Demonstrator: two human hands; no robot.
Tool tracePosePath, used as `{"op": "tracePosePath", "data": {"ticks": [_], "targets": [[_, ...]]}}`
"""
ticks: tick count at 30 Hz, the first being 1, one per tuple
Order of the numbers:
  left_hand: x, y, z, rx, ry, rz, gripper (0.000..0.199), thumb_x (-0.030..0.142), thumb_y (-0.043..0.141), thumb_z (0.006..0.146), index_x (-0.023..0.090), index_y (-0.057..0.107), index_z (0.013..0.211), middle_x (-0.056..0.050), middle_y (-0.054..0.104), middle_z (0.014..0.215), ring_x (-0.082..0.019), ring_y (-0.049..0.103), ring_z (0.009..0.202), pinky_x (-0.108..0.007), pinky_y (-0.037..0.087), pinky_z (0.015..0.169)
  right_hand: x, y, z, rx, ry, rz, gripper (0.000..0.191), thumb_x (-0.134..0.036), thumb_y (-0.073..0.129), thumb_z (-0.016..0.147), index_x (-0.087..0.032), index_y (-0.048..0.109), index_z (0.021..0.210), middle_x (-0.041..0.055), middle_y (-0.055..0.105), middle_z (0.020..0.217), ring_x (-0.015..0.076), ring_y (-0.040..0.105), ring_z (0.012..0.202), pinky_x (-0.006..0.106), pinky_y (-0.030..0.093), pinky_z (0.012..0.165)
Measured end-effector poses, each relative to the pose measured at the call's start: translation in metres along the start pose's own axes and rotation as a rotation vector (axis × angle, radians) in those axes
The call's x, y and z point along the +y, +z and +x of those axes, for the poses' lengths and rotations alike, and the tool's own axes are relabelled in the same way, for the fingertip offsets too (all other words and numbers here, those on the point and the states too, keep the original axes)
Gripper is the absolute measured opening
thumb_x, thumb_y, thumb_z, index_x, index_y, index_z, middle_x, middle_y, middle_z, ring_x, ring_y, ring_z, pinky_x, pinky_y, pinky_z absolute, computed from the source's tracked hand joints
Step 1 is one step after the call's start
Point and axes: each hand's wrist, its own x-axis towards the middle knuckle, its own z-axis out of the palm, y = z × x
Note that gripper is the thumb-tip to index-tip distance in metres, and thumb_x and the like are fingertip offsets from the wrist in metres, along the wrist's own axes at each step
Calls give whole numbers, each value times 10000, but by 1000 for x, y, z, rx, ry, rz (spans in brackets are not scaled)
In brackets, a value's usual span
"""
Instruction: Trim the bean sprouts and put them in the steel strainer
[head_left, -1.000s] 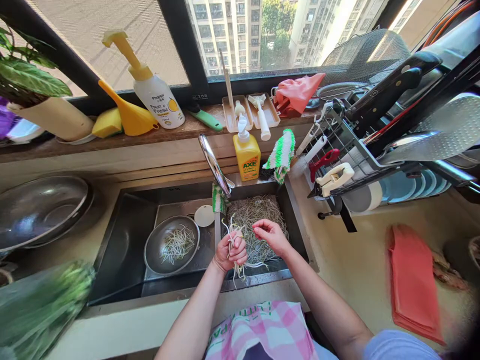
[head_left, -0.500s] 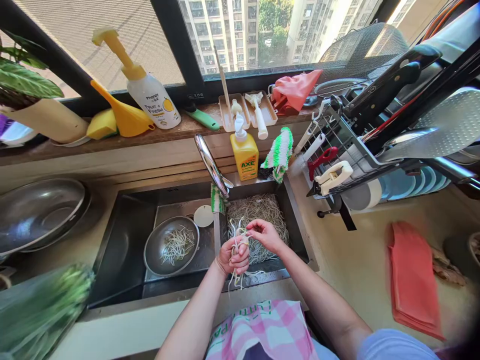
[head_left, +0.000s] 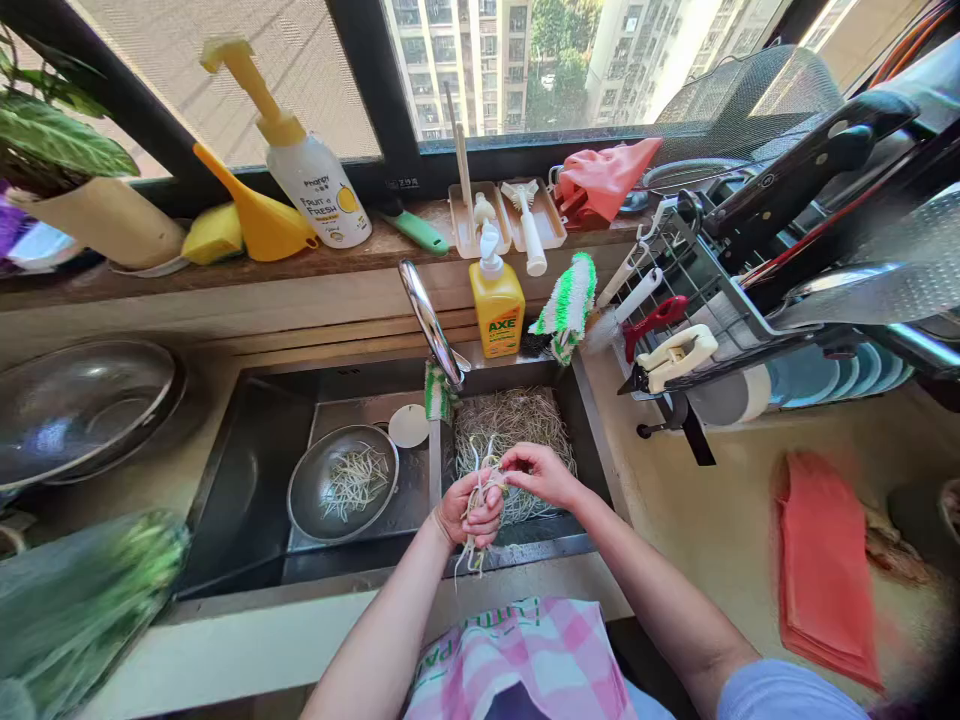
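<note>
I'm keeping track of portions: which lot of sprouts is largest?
The heap in the right basin. It spreads across much of that basin, whereas the sprouts in the round bowl and the bunch in the left hand are much smaller.

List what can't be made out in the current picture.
All head view:
Left hand: palm hidden by its own grip on sprouts.
Right hand: whether it pinches a sprout, too small.
Sprout heap: partly hidden by hands.
Bagged greens: blurred, cut by left edge.
</note>
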Motion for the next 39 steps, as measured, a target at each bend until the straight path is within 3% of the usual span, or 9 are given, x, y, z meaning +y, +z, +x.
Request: {"op": "tracePosePath", "data": {"ticks": [4,15,20,25,32,34,36,39], "targets": [[0,0,2,-84,-1,-48,457,428,260,838,140,545,628,64,320,346,-31,209,224,-208,368,327,-4,0,-2,7,-51,-69,68,-186,550,726,-165,606,758,5,558,708,100,492,631,209,385,578],[-2,1,2,-86,-96,-62,484,398,228,844,142,573,621,51,316,332,-45,220,220,-210,364,317,-7,5,2,107,-131,-108,76,-153,538,733,-174,579,794,7,541,733,99,470,623,209,382,567],[-3,2,2,-83,-142,-53,497,402,214,841,147,573,612,44,315,327,-54,221,218,-216,356,311,-10,2,2,6,-176,-171,141,-125,514,746,-183,610,831,10,550,714,111,484,648,223,389,609],[-4,3,3,-99,-169,-59,497,415,218,837,146,566,606,39,330,331,-57,234,224,-223,361,309,-12,-1,0,-52,-181,-193,121,-119,508,746,-177,615,741,16,557,697,118,498,662,225,390,614],[-2,4,3,-115,-194,-11,441,450,280,819,149,553,648,43,367,347,-55,289,243,-229,398,336,-4,-1,-5,148,-21,2,122,-278,546,755,-174,609,769,32,584,752,130,517,691,251,397,637],[1,5,2,-79,-216,65,422,470,316,806,142,552,686,43,386,373,-55,321,269,-222,402,349,-4,-5,-8,89,90,157,184,-338,560,741,-163,606,775,27,585,737,127,519,677,250,401,630],[3,7,1,-26,-241,186,378,453,364,796,129,550,737,39,409,410,-53,347,299,-214,403,362,-6,-11,-12,-48,191,301,242,-384,569,725,-151,606,778,17,580,705,117,511,642,240,398,605],[6,10,0,41,-272,358,232,339,443,779,125,533,788,39,430,456,-48,368,332,-212,413,386,-8,-19,-15,-219,255,406,289,-411,590,701,-133,608,778,11,569,684,100,489,609,223,384,579]]}}
